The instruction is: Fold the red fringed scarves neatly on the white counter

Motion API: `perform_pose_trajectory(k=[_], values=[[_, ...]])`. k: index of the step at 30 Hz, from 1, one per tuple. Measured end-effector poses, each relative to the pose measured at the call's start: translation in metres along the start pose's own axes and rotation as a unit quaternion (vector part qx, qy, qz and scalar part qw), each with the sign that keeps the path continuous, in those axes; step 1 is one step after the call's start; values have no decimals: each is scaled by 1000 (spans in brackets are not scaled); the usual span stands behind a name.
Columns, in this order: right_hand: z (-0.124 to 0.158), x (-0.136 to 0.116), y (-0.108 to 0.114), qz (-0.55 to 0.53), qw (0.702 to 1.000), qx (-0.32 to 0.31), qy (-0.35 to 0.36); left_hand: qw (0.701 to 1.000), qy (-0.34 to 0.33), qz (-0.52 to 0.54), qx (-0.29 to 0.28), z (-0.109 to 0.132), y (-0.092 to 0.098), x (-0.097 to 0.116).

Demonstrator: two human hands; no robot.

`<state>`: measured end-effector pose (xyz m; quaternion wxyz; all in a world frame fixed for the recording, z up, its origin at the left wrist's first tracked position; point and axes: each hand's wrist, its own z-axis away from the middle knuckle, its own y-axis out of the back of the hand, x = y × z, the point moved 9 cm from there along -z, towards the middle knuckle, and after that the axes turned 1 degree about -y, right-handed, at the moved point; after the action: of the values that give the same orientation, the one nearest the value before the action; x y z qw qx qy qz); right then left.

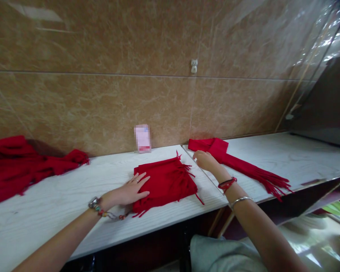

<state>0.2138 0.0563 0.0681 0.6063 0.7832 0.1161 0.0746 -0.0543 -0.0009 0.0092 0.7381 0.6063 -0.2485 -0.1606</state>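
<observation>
A folded red scarf (164, 181) lies as a fringed rectangle on the white tabletop. My left hand (134, 190) rests flat on its left end, fingers spread. To the right of that scarf, my right hand (208, 161) is held with its fingers curled in; no cloth shows between them. Just behind and beside my right hand is a second red scarf (243, 166), bent over at its far end, with its fringe trailing toward the front edge. Whether the right fingers touch this scarf is hard to tell.
At the far left lies a heap of red cloth (11, 170). A small pinkish-white packet (142, 138), blurred, leans on the brown tiled wall. A dark appliance-like box (325, 102) stands at the right. A seam divides the white tabletop (102, 211); below lies a green dish (338, 207).
</observation>
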Motion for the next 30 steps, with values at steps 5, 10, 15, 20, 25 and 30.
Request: perform_pose_trajectory(k=[5, 10, 15, 20, 25, 30], values=[[-2, -85, 29, -138, 978, 57, 145, 998, 35, -16, 59, 3, 35, -12], [24, -186, 18, -133, 935, -10, 328, 992, 31, -38, 116, -28, 31, -2], [22, -113, -16, -36, 964, -116, 237, 983, 21, -24, 178, -22, 20, -8], [12, -36, 11, -1, 990, -87, 114, 972, -67, -36, 224, -17, 34, 14], [7, -118, 55, -141, 960, 75, 232, 987, -9, -7, 160, -28, 24, 2], [-13, -170, -20, -77, 967, -69, 232, 993, 12, 13, 118, -28, 14, -9]])
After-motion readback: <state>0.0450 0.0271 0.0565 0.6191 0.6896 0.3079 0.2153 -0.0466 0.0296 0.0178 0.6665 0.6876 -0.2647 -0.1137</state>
